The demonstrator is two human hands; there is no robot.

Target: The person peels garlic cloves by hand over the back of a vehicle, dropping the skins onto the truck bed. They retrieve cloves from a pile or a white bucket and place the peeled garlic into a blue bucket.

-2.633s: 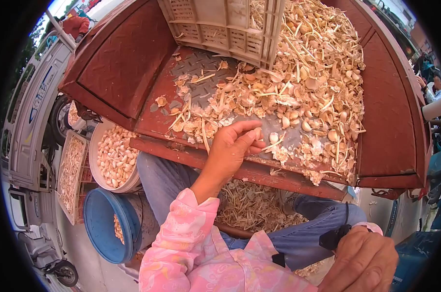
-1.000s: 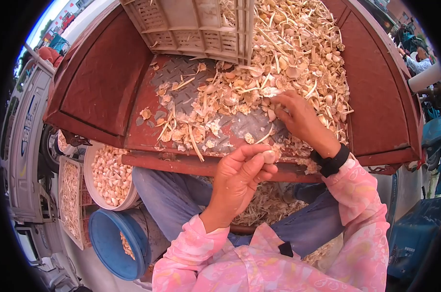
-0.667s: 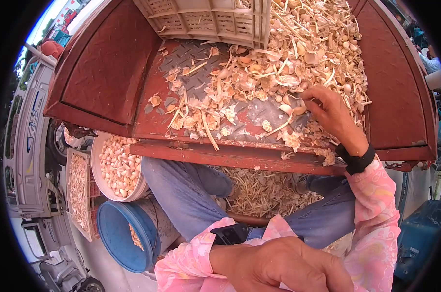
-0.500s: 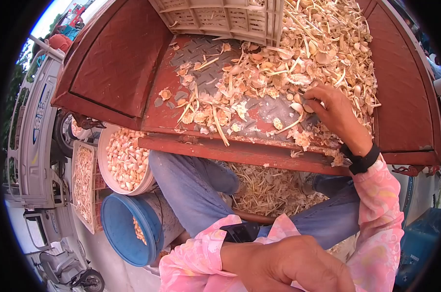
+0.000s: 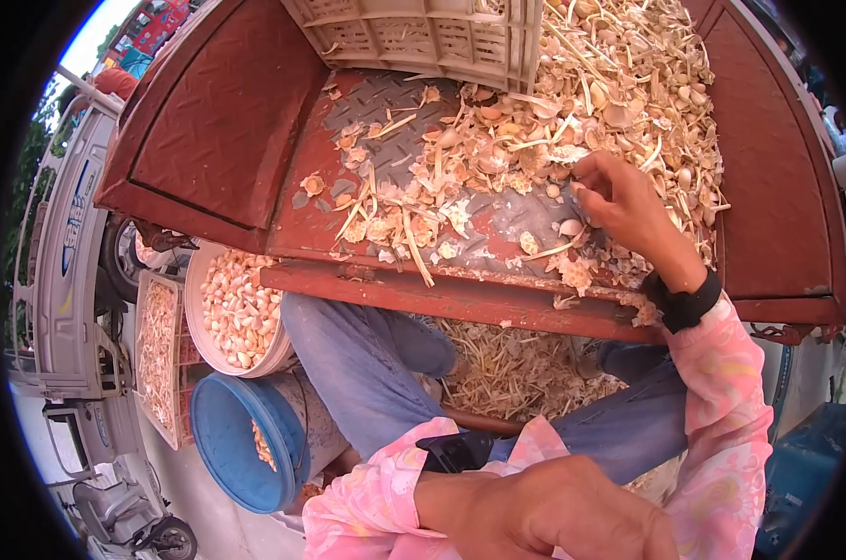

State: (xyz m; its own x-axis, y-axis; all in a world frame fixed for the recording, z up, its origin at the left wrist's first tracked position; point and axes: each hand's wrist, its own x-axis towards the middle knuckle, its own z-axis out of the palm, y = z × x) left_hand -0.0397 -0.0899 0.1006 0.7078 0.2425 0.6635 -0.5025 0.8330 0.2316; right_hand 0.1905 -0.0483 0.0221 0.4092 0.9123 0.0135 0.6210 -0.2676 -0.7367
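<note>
My right hand (image 5: pixel 628 207), with a black band at the wrist, is over the pile of garlic cloves and skins (image 5: pixel 628 103) on the red metal bed (image 5: pixel 292 210). Its fingers curl and the thumb bends in close; whatever lies between the tips is too small to make out. A pale garlic clove (image 5: pixel 570 227) lies just below the fingertips. Close to the camera, over my lap, my left hand (image 5: pixel 549 509) is closed, fingers curled under and partly cut off by the frame. What it holds, if anything, is hidden.
A pale plastic crate (image 5: pixel 423 42) tilts at the bed's back. Left of my knee stand a white bucket of garlic cloves (image 5: pixel 241 313), a blue bucket (image 5: pixel 219 443) with some cloves inside, and a crate of garlic (image 5: pixel 159 359). Skins and stalks (image 5: pixel 516 369) cover the ground between my legs.
My right hand has shifted slightly left and up over the pile, and fewer cloves show by its fingertips. My left hand stays closed in nearly the same place.
</note>
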